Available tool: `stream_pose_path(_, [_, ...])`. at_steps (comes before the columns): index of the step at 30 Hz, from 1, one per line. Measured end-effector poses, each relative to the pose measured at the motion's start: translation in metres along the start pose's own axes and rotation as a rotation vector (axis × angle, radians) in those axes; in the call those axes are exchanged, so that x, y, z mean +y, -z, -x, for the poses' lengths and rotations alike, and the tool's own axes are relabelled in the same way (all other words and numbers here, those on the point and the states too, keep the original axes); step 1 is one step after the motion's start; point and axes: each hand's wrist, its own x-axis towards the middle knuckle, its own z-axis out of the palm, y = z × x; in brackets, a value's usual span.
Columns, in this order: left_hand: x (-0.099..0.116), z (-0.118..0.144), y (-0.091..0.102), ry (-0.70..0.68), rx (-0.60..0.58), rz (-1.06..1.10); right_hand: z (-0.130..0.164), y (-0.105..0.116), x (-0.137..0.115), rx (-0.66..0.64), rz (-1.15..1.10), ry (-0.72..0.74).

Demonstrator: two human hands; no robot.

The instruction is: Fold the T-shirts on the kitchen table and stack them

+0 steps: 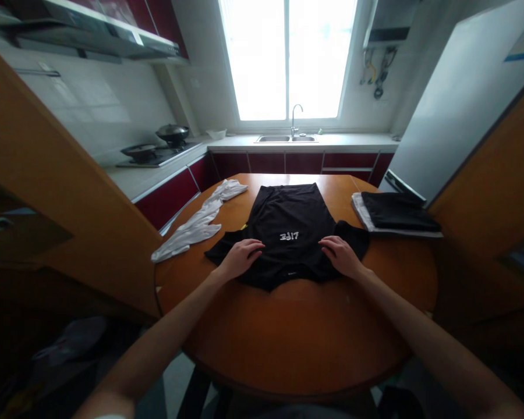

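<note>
Two flat hands, left hand (240, 256) and right hand (341, 255), on soft black T-shirt (290, 221)

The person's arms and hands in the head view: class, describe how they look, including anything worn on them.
Both arms are bare from the bottom edge of the picture to the wrists; no sleeve shows. The left hand and right hand wear no gloves. No watch, ring or bracelet is visible, though the dim light hides fine detail.

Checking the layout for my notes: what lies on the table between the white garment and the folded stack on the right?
In the head view, the black T-shirt lies spread flat between the white garment and the folded stack, with the left hand and right hand resting on it.
</note>
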Motion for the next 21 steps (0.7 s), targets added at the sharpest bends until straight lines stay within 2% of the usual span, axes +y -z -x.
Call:
stream_pose_path(3, [-0.009,0.005,-0.017,0.105,-0.07,-0.171,0.004,-0.007,0.015,-0.092,0.208,-0.093])
stream_pose_path(6, [-0.007,0.023,-0.025,0.135,-0.137,-0.266,0.026,-0.012,0.009,-0.16,0.343,-0.212])
stream_pose_path(11, [0.016,0.075,-0.015,0.101,-0.225,-0.27,0.091,-0.011,-0.028,-0.182,0.392,-0.274])
stream_pose_path(13, [0.018,0.081,-0.006,0.066,-0.229,-0.225,0.104,-0.001,-0.037,-0.179,0.358,-0.3])
stream_pose_path(14, [0.017,0.077,-0.001,0.057,-0.197,-0.202,0.102,0.005,-0.039,-0.16,0.337,-0.303])
stream_pose_path(16, [0.009,0.051,0.007,0.066,-0.072,-0.158,0.08,0.018,-0.035,-0.099,0.292,-0.267])
stream_pose_path(18, [-0.004,0.008,0.011,0.095,0.046,-0.114,0.04,0.025,-0.024,-0.055,0.247,-0.24])
stream_pose_path(20, [-0.019,-0.04,0.009,0.096,0.076,-0.105,-0.006,0.024,-0.009,-0.054,0.236,-0.278])
stream_pose_path(21, [-0.026,-0.061,0.007,0.069,0.055,-0.122,-0.027,0.021,-0.001,-0.066,0.244,-0.295])
